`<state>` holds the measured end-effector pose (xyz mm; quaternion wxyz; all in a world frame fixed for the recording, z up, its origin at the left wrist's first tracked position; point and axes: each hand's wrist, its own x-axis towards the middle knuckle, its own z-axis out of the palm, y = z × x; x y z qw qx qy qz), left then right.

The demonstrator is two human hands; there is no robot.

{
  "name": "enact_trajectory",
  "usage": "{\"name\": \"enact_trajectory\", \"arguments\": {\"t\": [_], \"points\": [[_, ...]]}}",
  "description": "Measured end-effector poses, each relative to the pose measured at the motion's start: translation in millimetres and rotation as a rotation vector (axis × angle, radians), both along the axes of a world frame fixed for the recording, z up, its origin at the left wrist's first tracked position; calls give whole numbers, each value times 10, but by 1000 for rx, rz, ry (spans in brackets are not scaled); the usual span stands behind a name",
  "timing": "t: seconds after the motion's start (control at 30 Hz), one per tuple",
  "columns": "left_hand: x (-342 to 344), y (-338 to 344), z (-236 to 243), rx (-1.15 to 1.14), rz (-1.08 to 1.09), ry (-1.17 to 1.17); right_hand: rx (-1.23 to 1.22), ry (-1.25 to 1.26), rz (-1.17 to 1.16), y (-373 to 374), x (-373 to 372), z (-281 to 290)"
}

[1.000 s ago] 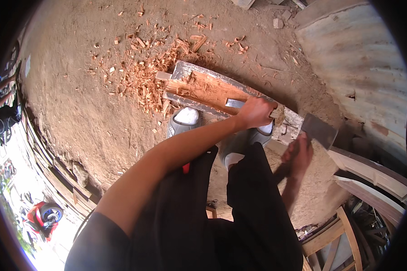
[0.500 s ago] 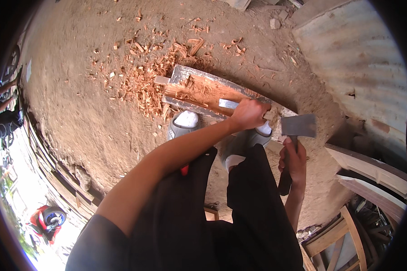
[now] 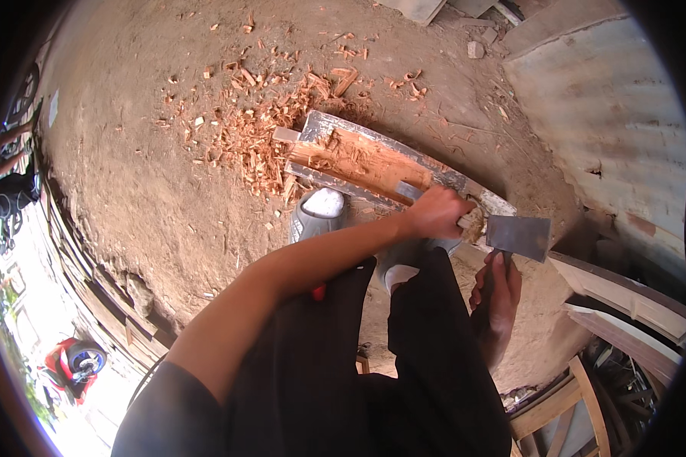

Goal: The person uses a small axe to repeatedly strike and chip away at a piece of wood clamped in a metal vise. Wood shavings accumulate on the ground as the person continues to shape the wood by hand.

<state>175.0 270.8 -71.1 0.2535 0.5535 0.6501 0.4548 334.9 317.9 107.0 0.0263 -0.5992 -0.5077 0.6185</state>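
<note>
A hollowed plank (image 3: 373,164) lies slantwise on the ground, its edges grey and worn and its cut face orange-brown. My left hand (image 3: 438,212) is closed around a chisel (image 3: 409,190), whose flat blade points left into the hollow. The chisel's frayed wooden butt pokes out to the right of my fist. In my right hand (image 3: 501,293) is the dark handle of a hatchet (image 3: 520,237); its broad grey head stands just right of that butt. Whether the two touch I cannot tell. My shoes (image 3: 316,219) are beside the plank's near edge.
Wood chips (image 3: 263,145) are strewn over the dirt around the plank's left end. Corrugated metal sheeting (image 3: 602,114) leans at the right, above stacked boards (image 3: 617,293) and a wooden frame (image 3: 549,407). A red motorcycle (image 3: 72,365) shows at the lower left.
The hatchet head has come lower and further right, still near the chisel's butt. The chisel and my left hand have shifted a little rightward and nearer. The whole view has moved slightly.
</note>
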Motion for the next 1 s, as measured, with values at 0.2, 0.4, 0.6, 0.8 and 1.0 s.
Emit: {"name": "enact_trajectory", "arguments": {"t": [0.2, 0.4, 0.6, 0.8, 1.0], "points": [[-35, 71, 150, -106, 82, -130, 38, -15, -56, 6, 60, 7], [-124, 34, 110, -96, 175, -99, 40, -13, -68, 81, 51, 70], [-109, 38, 115, -185, 58, -89, 27, 1, -52, 80, 48, 87], [-62, 0, 62, -131, 39, -103, 98, -49, -29, -68, 25, -87], [-65, -20, 30, -58, 63, -133, 110, -35, -6, 0, 35, -16]]}}
